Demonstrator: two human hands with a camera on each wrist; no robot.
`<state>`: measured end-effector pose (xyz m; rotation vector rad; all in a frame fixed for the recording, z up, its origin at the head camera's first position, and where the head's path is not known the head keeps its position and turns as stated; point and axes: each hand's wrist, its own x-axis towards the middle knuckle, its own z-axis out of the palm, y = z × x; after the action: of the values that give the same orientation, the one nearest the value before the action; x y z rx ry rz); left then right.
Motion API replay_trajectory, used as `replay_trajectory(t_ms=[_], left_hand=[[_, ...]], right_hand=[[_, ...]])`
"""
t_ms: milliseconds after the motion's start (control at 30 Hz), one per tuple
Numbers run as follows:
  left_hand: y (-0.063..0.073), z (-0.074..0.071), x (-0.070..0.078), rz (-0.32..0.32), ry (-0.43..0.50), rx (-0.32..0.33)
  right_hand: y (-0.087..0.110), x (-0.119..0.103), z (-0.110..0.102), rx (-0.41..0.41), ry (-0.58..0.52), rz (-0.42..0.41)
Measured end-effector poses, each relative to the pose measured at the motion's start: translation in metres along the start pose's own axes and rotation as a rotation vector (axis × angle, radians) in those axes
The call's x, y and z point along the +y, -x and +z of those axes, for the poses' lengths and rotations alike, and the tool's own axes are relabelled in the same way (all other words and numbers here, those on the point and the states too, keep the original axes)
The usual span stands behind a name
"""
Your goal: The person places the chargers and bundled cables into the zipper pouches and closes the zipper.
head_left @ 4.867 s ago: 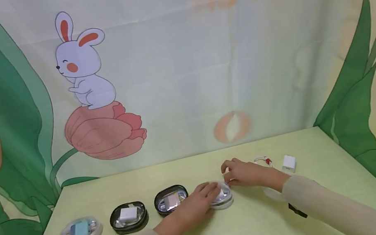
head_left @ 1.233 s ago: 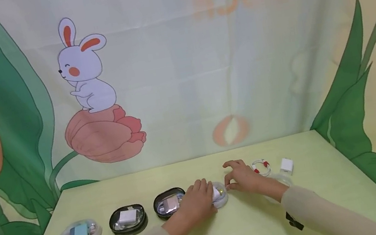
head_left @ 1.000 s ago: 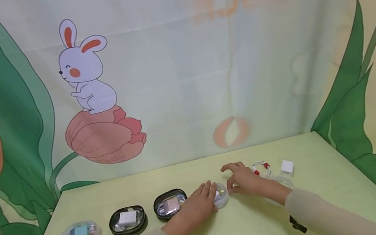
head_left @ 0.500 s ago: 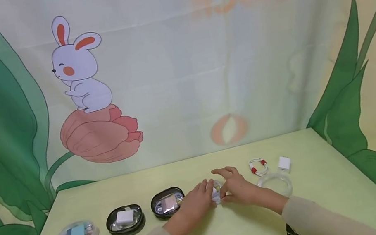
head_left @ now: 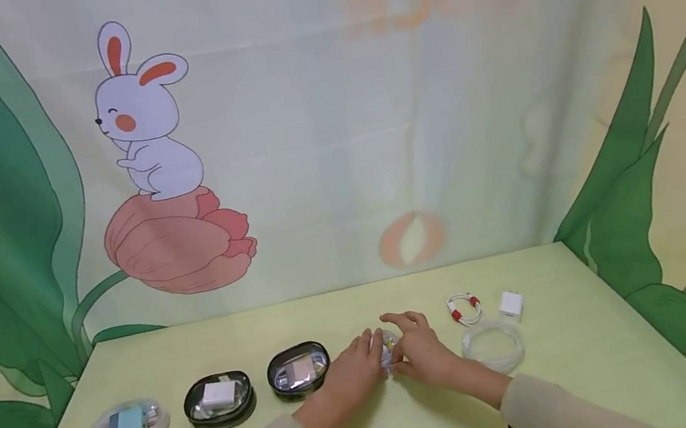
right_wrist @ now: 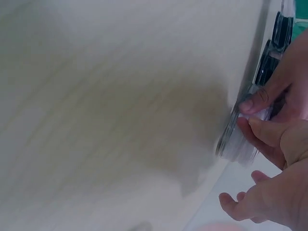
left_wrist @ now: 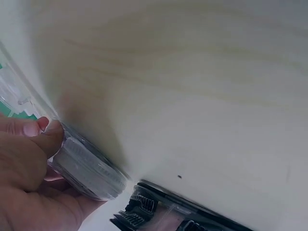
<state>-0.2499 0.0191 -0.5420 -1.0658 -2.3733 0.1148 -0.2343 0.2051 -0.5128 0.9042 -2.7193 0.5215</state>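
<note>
A small clear zip case (head_left: 389, 340) with a white charger and cable in it lies at the middle of the table, mostly covered by both hands. My left hand (head_left: 349, 376) grips it from the left. In the left wrist view its thumb lies along the pale side wall of the case (left_wrist: 89, 168), fingers behind. My right hand (head_left: 425, 358) pinches at the rim from the right. The right wrist view shows its thumb and index finger meeting at the case's zipped edge (right_wrist: 237, 147), beside the left thumb; the other fingers stand off. Any zip pull is hidden there.
To the left stand a black case with a pink charger (head_left: 299, 369), a black case with a white charger (head_left: 218, 398), and a clear case with a blue charger (head_left: 128, 426). To the right lie another clear case (head_left: 520, 346), a coiled white cable (head_left: 465, 309) and a white charger (head_left: 511, 305).
The right hand has shifted from the case's far right side round to its near edge, close to the left fingers. The left hand keeps its hold, drawn slightly back over the case.
</note>
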Motion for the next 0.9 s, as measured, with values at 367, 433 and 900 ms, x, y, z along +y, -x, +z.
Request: replay_trajectory(t_ms=[367,433,900], left_hand=[[-0.007,-0.027,-0.005,0.001,0.05,-0.271],[-0.01,-0.03,-0.005,0.006,0.052,-0.3],[-0.061,-0.041,0.043,0.212,0.182,-0.361]], right_hand=[[0.006,0.006,-0.016,-0.149,-0.056,0.093],[0.01,0.015,-0.026,-0.166,-0.041,0.059],[0.04,0.081,-0.092,-0.134,0.153,0.164]])
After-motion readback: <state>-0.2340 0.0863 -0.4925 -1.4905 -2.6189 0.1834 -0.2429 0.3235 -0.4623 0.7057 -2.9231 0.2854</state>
